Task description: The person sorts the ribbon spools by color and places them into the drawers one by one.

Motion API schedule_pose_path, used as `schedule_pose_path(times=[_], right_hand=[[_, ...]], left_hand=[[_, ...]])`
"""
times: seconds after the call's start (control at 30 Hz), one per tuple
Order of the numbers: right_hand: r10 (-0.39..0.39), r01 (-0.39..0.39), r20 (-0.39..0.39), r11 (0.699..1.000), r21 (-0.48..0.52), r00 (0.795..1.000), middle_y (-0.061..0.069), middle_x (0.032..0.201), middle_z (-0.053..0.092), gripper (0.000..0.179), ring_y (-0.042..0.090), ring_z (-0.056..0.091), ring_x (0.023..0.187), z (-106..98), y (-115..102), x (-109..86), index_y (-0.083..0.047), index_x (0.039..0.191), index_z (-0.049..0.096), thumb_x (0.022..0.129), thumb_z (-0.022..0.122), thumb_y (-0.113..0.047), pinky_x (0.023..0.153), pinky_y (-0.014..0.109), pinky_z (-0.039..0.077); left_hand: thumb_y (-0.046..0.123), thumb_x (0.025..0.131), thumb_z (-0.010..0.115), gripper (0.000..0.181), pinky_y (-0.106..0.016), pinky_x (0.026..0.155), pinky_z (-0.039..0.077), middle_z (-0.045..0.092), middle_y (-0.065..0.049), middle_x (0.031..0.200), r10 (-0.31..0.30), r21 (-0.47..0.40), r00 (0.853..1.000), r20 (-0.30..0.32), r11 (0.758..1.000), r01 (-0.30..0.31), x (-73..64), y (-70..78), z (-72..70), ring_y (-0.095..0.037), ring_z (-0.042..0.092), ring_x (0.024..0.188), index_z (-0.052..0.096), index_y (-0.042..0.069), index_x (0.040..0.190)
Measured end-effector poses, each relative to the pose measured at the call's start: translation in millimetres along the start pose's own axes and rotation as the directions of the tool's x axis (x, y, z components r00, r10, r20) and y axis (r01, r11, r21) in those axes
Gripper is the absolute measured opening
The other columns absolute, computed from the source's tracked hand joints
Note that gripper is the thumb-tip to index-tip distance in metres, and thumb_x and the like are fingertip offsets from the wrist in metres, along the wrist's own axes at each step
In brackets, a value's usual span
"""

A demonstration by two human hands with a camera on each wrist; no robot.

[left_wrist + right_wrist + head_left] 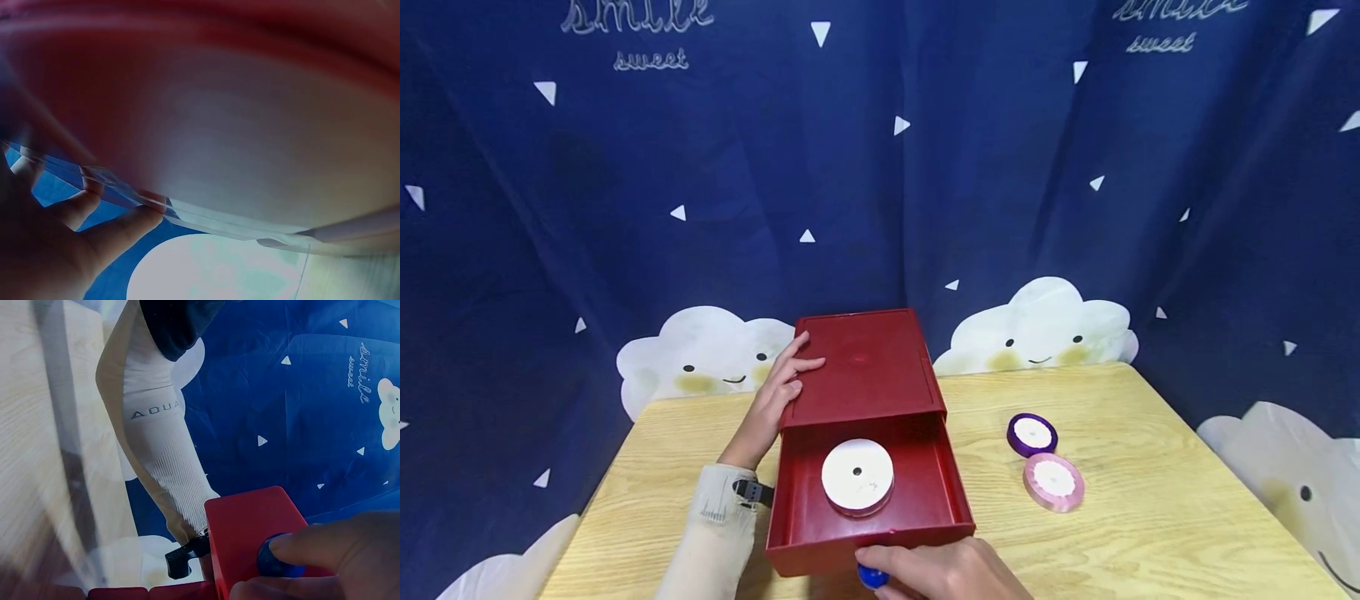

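A dark red drawer box sits on the wooden table, its drawer pulled out toward me. Inside the drawer lies a round spool with a white face and a small centre hole. My left hand rests on the box's upper left edge, fingers spread over the top; the left wrist view shows its fingers against the box side. At the drawer front, my right hand pinches the blue knob between thumb and finger. The right wrist view shows this blue knob close up, partly covered by the fingers.
On the table to the right of the box lie a purple ribbon spool and a pink ribbon spool, close together. A blue curtain with white clouds and triangles hangs behind the table.
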State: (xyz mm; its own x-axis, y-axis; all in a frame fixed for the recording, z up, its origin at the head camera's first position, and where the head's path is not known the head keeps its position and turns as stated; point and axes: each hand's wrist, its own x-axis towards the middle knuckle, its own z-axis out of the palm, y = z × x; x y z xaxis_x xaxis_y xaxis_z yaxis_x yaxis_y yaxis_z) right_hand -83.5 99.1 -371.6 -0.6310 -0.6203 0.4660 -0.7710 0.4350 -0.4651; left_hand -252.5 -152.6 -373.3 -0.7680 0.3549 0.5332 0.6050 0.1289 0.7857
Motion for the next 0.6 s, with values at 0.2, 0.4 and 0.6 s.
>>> schedule_pose_path(times=[0.2,0.4,0.6], right_hand=[[-0.013,0.013,-0.011,1.000,-0.024,1.000,-0.020,0.100,0.063,0.033,-0.007,0.059,0.081,-0.1,-0.2,3.4,-0.032,0.116,0.058,0.083,0.059,-0.038,0.072,0.020,0.048],[-0.026,0.025,-0.025,0.998,-0.051,0.999,-0.021,0.097,0.064,0.032,-0.010,0.058,0.080,-0.9,1.1,5.5,-0.032,0.115,0.059,0.084,0.059,-0.038,0.073,0.022,0.048],[-0.032,0.031,-0.026,0.999,-0.037,0.999,-0.020,0.098,0.064,0.032,-0.009,0.058,0.082,-0.6,4.8,7.3,-0.030,0.117,0.059,0.085,0.057,-0.036,0.074,0.021,0.048]], left_hand=[[0.001,0.088,0.031,0.039,-0.055,0.100,0.015,0.014,-0.012,0.148,-0.004,0.000,1.000,-0.004,1.000,0.004,-1.1,-0.9,-2.1,-0.028,0.007,0.136,0.050,-0.004,0.123],[0.000,0.087,0.031,0.040,-0.056,0.100,0.015,0.014,-0.013,0.148,-0.005,0.007,1.000,0.001,1.000,0.005,-0.7,0.4,-0.9,-0.029,0.008,0.136,0.049,-0.005,0.122],[0.000,0.088,0.031,0.039,-0.056,0.100,0.014,0.015,-0.014,0.148,0.017,0.006,1.000,-0.006,1.000,-0.017,-0.9,-3.9,-0.7,-0.029,0.008,0.135,0.051,-0.004,0.121]])
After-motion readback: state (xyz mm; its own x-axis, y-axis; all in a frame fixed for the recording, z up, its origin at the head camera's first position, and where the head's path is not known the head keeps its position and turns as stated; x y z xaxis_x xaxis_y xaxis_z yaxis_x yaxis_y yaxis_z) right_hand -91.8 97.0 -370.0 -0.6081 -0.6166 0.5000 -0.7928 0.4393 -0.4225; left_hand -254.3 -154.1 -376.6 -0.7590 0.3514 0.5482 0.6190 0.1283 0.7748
